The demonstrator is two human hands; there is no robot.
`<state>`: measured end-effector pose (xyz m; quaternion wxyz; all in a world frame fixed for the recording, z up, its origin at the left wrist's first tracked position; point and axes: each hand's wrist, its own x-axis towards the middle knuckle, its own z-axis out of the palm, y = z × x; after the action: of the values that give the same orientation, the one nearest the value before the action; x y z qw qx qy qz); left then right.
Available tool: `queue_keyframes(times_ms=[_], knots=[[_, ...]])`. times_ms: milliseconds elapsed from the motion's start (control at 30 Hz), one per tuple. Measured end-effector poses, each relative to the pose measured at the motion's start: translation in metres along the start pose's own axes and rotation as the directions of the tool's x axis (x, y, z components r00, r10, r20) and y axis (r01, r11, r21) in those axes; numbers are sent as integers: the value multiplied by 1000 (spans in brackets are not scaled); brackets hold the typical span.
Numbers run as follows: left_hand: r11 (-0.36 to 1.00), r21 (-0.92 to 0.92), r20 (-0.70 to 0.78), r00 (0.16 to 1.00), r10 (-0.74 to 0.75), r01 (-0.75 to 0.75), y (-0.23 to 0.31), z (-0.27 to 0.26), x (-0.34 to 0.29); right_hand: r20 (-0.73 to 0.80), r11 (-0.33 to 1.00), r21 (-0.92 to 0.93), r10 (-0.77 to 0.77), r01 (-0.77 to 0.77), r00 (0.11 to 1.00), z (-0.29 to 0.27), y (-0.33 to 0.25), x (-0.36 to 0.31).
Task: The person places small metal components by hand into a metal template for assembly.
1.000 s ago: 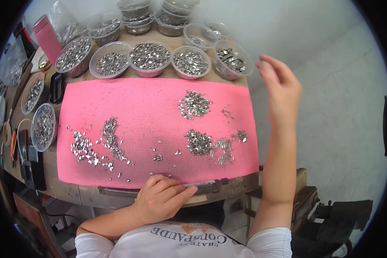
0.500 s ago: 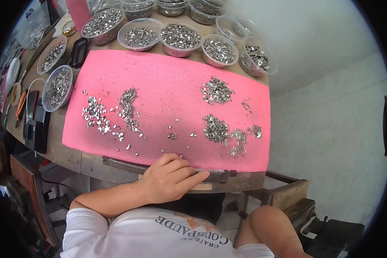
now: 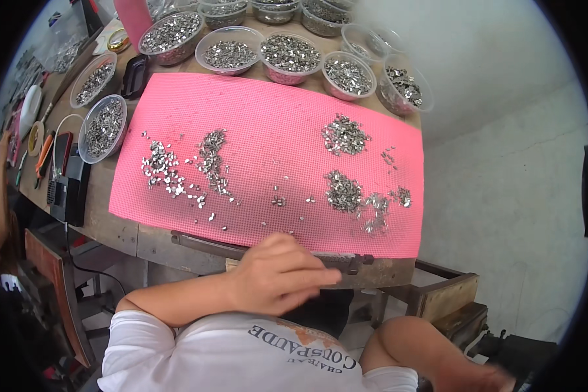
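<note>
My left hand (image 3: 284, 274) hovers at the near edge of the table, just below the pink mat (image 3: 268, 124). Its fingers point right, loosely bent and apart from the thumb, slightly blurred, with nothing visible in them. A dark metal bar (image 3: 202, 244) runs along the table's edge beside it. Closest to the hand on the mat lie a few loose metal bits (image 3: 279, 201). My right hand (image 3: 483, 377) is low at the far right, off the table, smeared by motion; its fingers cannot be made out. Small silvery pieces form piles on the mat, including a right-hand pile (image 3: 343, 191) and a left-hand pile (image 3: 163, 168).
Clear plastic bowls of metal pieces, such as one round bowl (image 3: 291, 57), line the mat's far side. Another bowl (image 3: 103, 129) stands left, near a black device (image 3: 68, 196). A pale wall (image 3: 503, 189) is right. Another person's arm (image 3: 3, 189) shows far left.
My left hand has lifted off the table edge and shifted slightly right and toward me. My right hand has come into view at the bottom right. The whole view has shifted a little.
</note>
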<state>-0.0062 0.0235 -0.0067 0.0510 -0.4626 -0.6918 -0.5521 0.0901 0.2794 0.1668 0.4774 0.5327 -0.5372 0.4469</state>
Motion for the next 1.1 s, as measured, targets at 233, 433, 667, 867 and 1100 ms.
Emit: queue_keyframes(times_ms=[233,433,667,867,1100], knots=[[692,-720,96,980,173,-52,64,-36,42,-241,636,-153,719,-757,652,-25,70,-84],[619,-785,95,991,90,19,64,-9,36,-301,362,-206,861,-909,411,-32,95,-129],[762,-638,37,984,173,-110,41,-45,38,-176,92,-443,966,-892,187,-33,140,-138],[907,368,54,969,-241,204,-28,-84,60,-122,32,-675,980,-737,155,-55,168,-157],[883,422,303,886,-352,206,-87,-96,79,-54,119,-712,973,-692,223,-51,172,-175]])
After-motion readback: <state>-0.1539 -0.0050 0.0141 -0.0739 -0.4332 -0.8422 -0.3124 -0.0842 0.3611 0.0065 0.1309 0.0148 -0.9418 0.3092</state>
